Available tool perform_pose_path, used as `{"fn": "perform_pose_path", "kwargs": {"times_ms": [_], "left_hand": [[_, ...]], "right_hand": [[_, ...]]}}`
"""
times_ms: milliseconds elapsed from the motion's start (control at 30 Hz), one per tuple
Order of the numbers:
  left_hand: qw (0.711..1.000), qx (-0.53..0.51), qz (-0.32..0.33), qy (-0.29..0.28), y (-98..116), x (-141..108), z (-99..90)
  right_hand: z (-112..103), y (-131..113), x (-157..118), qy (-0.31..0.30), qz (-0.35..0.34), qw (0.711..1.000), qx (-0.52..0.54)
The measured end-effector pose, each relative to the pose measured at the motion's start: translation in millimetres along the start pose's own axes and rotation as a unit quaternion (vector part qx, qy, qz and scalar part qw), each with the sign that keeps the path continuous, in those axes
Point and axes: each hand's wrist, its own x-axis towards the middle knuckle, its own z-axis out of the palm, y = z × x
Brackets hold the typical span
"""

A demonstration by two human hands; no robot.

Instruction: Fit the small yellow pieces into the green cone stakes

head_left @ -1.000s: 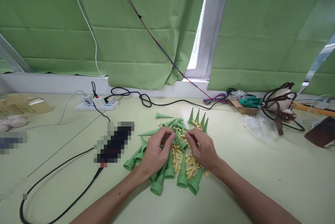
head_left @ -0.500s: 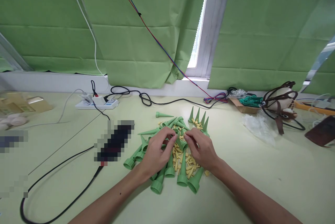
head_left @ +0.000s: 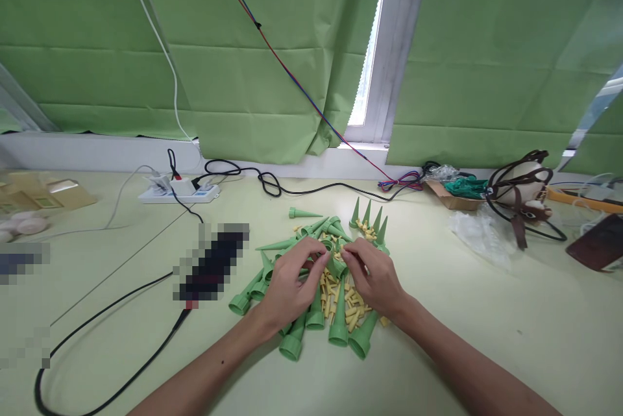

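Note:
My left hand (head_left: 293,278) is closed in a pinch at a green plastic cone (head_left: 337,267) in the middle of the pile; its fingertips partly hide the grip. Opposite it, my right hand (head_left: 376,274) pinches a small yellow plug (head_left: 342,249) close to that cone. The hands are a short gap apart. Around and under them lie several more hollow green cones, among them one pointing away from me (head_left: 339,318). Small yellow plugs (head_left: 357,317) are heaped between the cones. Several green cones (head_left: 368,213) stand upright behind my right hand, with yellow pieces at their feet.
A pixelated dark device (head_left: 214,263) with a black cable lies left of the pile. Farther back are a white power strip (head_left: 180,192) and a black cord (head_left: 316,193). To the right are clear plastic wrap (head_left: 479,234), an open cardboard box (head_left: 452,196) and a strapped bag (head_left: 520,189).
Almost nothing differs. Both hands keep their pinched pose over the pile, and the view has shifted very slightly.

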Motion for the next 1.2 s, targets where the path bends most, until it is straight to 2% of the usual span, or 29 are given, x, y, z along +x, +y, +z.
{"fn": "perform_pose_path", "kwargs": {"times_ms": [300,867,1200], "left_hand": [[0.998,0.023,0.059,0.013,2.0,-0.9,-0.6],[0.996,0.047,0.072,0.012,2.4,-1.9,-1.1],[0.994,0.031,0.109,0.008,2.8,0.5,-1.3]], "right_hand": [[1.4,-5.3,1.1,0.02,-0.002,1.0,0.023],[2.5,-7.9,0.9,0.027,0.034,0.999,0.026],[4.2,-5.9,-0.7,0.018,0.04,0.999,0.013]]}}
